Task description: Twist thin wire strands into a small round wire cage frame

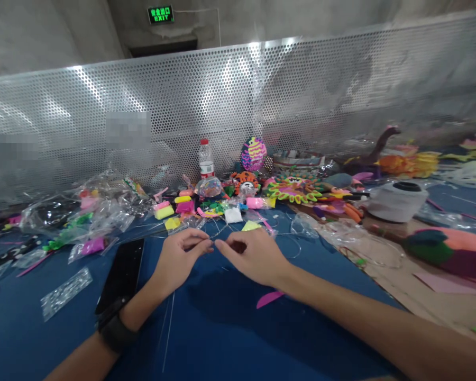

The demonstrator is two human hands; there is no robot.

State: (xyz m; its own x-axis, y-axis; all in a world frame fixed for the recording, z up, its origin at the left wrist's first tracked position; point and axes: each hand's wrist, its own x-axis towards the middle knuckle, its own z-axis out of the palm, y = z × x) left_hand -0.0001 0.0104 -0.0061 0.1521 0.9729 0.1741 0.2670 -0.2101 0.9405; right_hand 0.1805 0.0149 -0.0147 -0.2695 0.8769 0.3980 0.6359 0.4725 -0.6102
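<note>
Head view: one thin wire (221,230) is held pinched between the fingertips of two hands, left hand (178,260) and right hand (250,257), with one phone (121,275) lying near left.

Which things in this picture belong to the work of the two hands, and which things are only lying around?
In the work: left hand, right hand, thin wire pinched at their fingertips.

Lying about: black phone, plastic water bottle, white spool, pink foam scrap, bagged colored clay.
</note>
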